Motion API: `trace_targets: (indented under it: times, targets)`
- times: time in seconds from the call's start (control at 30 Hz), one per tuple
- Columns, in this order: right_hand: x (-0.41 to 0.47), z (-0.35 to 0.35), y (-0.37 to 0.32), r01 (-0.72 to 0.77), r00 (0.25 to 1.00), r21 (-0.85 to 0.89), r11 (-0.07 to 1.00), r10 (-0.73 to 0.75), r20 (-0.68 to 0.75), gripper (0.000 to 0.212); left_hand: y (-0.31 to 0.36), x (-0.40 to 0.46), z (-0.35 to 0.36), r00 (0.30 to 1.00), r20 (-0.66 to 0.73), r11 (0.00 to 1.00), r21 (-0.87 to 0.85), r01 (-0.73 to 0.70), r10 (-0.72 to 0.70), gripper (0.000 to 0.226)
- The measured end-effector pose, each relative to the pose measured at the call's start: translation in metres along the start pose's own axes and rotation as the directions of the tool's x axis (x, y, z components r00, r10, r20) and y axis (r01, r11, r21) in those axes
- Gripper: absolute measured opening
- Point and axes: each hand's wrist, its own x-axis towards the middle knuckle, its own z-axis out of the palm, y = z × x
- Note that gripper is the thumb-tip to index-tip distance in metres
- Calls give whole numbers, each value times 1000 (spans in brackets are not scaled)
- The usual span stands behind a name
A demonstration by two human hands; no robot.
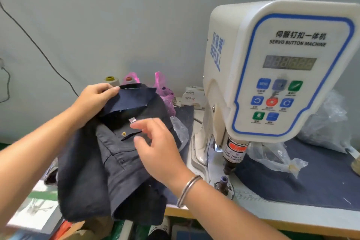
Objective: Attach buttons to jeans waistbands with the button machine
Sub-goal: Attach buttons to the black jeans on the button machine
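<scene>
Left of button machine (276, 76): left hand (93, 101) pinches jeans (109, 154) waistband edge, lifted; right hand (155, 146) hovers above, fingers spread, holding nothing.

pale grey wall (116, 15) (cable-draped) behind worktable (272, 218)

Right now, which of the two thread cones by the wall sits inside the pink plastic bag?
The cone with the reddish-brown top, the right one, sits in the pink bag. The olive-topped cone stands bare beside it, just above the left hand.
</scene>
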Motion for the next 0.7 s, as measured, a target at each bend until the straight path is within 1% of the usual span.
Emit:
trace_targets:
  times: [0.07,0.1,0.13,0.17,0.23,0.3,0.33,0.37,0.4,0.47,0.57,0.63,0.7]
  targets:
    - [24,1,-22,110,984,25,994,-106,-144,29,34,-7,-12,994,72,993,-88,-79,86,33]
    - [35,0,-32,160,966,49,986,-146,-212,31,50,-12,-19,986,127,987,-129,-92,108,33]
    - [45,-2,-40,197,954,66,978,-176,-245,35,65,-17,-25,972,195,982,-164,-96,128,32]
    - [53,-5,-46,212,954,71,975,-191,-232,38,78,-24,-30,952,271,975,-201,-92,146,32]
    - [64,-12,-51,170,980,34,985,-165,-107,42,97,-34,-39,900,392,955,-288,-76,190,38]
    - [67,-21,-48,114,993,-77,990,-112,41,36,105,-39,-48,855,473,927,-375,-21,211,31]
    - [65,-25,-45,108,991,-158,981,-93,101,30,105,-39,-51,828,521,917,-399,22,207,24]
    - [62,-29,-42,108,985,-217,970,-75,153,27,103,-39,-56,802,565,912,-404,66,193,23]
    - [57,-33,-39,100,978,-240,966,-51,202,29,101,-39,-59,780,602,919,-383,92,173,27]
    - [43,-38,-35,89,964,-228,970,-27,264,32,97,-41,-64,746,652,951,-297,83,138,31]
    - [27,-45,-38,126,958,-232,965,-57,281,35,94,-46,-62,688,707,979,-204,-25,164,24]
    - [18,-53,-45,107,952,-180,978,-48,302,34,96,-50,-56,662,725,974,-222,-40,192,16]
    - [8,-63,-49,30,933,-89,996,4,360,28,101,-55,-49,623,750,970,-236,-60,222,13]
